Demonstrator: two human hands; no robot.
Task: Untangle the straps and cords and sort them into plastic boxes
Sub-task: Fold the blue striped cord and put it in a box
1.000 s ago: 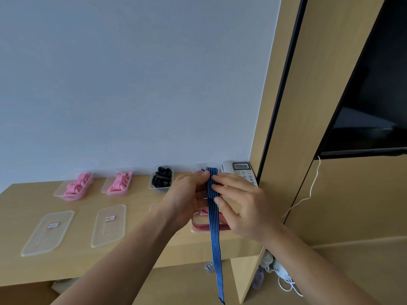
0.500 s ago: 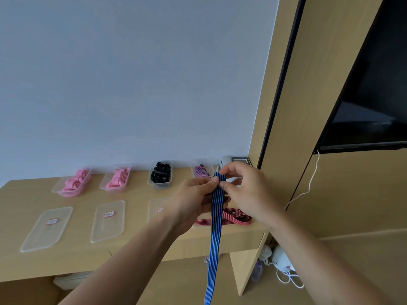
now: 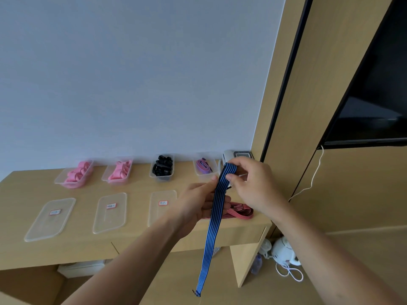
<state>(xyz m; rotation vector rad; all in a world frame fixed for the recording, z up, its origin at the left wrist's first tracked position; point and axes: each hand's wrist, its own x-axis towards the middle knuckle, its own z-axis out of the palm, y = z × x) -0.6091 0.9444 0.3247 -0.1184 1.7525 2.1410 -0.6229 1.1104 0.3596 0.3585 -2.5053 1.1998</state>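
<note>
A blue striped strap (image 3: pixel 213 225) hangs from both my hands down past the desk's front edge. My right hand (image 3: pixel 253 183) pinches its folded top end; my left hand (image 3: pixel 198 201) holds the strap just below, thumb against it. Under my hands a red striped strap (image 3: pixel 240 213) lies on the wooden desk (image 3: pixel 136 243). Along the wall stand clear plastic boxes: two with pink straps (image 3: pixel 76 173) (image 3: pixel 120 170), one with black pieces (image 3: pixel 162 167), one with a purple strap (image 3: pixel 203 167).
Three clear lids with red labels (image 3: pixel 51 217) (image 3: pixel 111 211) (image 3: pixel 162 205) lie in a row on the desk. A desk phone (image 3: pixel 239 155) sits in the back right corner. A white kettle (image 3: pixel 284 252) and cable lie on the floor by the desk leg.
Both hands have lifted the blue strap's top a little and shifted right. The right hand now folds the top end over; the red strap shows more on the desk.
</note>
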